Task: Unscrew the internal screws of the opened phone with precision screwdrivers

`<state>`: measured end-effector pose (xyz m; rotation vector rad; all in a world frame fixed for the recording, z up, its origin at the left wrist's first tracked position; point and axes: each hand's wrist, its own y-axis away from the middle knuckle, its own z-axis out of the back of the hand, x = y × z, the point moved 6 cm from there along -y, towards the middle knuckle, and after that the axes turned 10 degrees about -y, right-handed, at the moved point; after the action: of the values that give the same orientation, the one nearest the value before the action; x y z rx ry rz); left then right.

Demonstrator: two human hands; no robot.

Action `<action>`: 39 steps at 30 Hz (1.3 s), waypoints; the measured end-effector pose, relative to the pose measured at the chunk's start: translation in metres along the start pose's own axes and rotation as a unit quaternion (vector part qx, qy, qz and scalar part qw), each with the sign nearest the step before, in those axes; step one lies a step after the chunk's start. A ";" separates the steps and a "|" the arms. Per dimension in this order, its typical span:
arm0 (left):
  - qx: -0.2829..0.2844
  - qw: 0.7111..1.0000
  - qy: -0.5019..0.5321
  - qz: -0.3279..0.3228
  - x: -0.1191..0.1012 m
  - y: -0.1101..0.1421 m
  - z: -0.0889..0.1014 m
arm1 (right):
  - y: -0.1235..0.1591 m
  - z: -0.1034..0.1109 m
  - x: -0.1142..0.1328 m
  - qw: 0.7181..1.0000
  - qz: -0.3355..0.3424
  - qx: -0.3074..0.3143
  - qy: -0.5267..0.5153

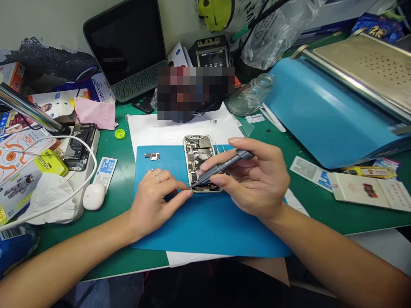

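Observation:
An opened smartphone [202,156], its inner boards and parts exposed, lies on a blue mat [205,231]. My right hand [261,182] grips a dark grey screwdriver [221,166], which slants down to the phone's lower left corner. At that corner my left hand [156,199] has thumb and index finger pinched together by the screwdriver's tip; whatever is between them is too small to make out. A small metal phone part [152,156] rests on the mat beyond my left hand. Thin bits or tips [219,149] lie just right of the phone, partly hidden by my right hand.
Another opened phone [80,147] sits on the left by a white cable and an earbud case [94,196]. A glass jar [251,95] lies tipped behind the mat. At right stands a metal-topped machine [362,72] with a blue sheet; cards and a booklet [372,191] lie below it.

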<state>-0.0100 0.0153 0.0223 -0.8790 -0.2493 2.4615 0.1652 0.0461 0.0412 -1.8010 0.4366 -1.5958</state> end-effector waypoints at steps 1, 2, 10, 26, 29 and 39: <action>0.001 1.000 0.000 0.000 0.000 0.000 0.000 | 0.000 0.000 0.000 1.000 -0.001 -0.001 -0.001; 0.001 1.000 -0.001 0.001 0.000 0.000 0.000 | 0.000 0.000 0.000 1.000 -0.003 -0.002 -0.001; 0.003 1.000 -0.004 0.002 0.000 0.000 0.001 | 0.000 -0.001 0.000 1.000 -0.005 -0.002 0.000; -0.007 1.000 0.004 0.000 0.001 0.001 0.001 | 0.001 0.001 0.000 1.000 -0.007 -0.018 0.009; 0.001 1.000 0.005 0.003 0.002 0.001 -0.001 | 0.000 0.002 0.000 1.000 -0.003 -0.015 -0.006; 0.004 1.000 -0.001 0.003 0.001 0.001 -0.001 | 0.002 0.003 -0.001 1.000 -0.004 -0.028 0.002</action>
<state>-0.0103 0.0153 0.0206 -0.8764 -0.2368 2.4678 0.1682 0.0461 0.0396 -1.8449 0.4803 -1.6069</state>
